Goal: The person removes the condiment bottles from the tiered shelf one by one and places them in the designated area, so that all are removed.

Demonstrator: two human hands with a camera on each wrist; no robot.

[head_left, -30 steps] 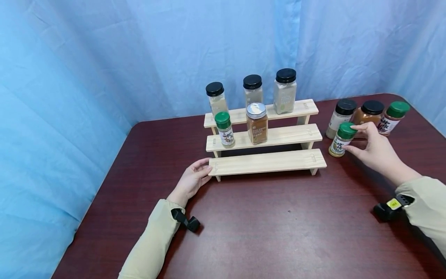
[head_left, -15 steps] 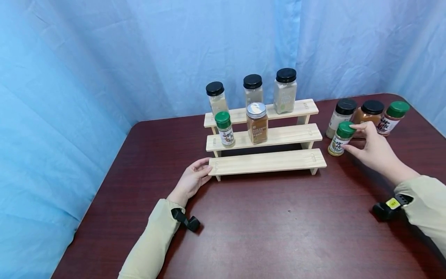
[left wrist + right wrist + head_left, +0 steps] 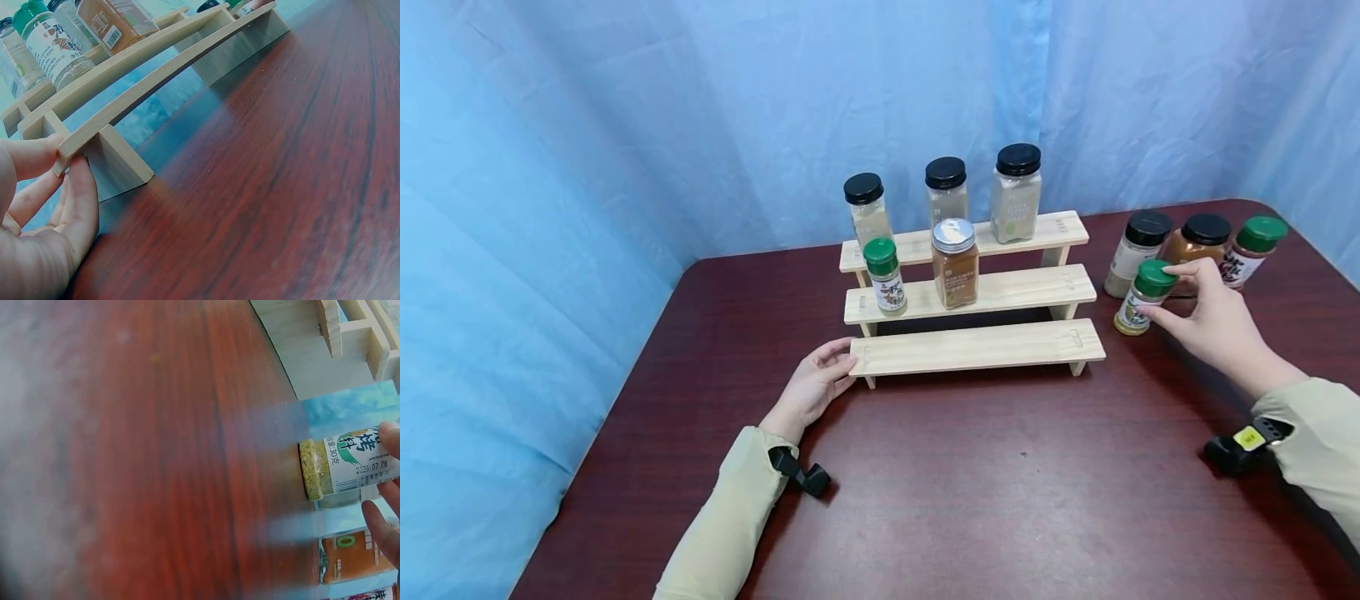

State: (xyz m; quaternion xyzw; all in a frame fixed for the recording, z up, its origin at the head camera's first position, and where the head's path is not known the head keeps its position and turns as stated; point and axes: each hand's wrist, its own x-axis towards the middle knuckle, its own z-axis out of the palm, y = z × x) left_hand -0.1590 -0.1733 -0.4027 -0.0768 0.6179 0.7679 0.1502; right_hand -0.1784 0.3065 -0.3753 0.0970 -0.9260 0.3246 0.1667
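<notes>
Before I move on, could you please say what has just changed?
The green-lidded jar pinched by the right hand has shifted slightly rightward with that hand; nothing was newly grasped or released. The left hand still holds the rack's bottom shelf; the shelved jars stayed put.

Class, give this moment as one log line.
left hand: grips bottom shelf at left end; right hand: pinches green-capped jar right of rack; top shelf: three jars; middle shelf: two jars

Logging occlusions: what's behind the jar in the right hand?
In the head view, behind the held jar is a greyish jar, its lower right covered. Beside it, an amber jar is partly hidden by the right hand.
</notes>
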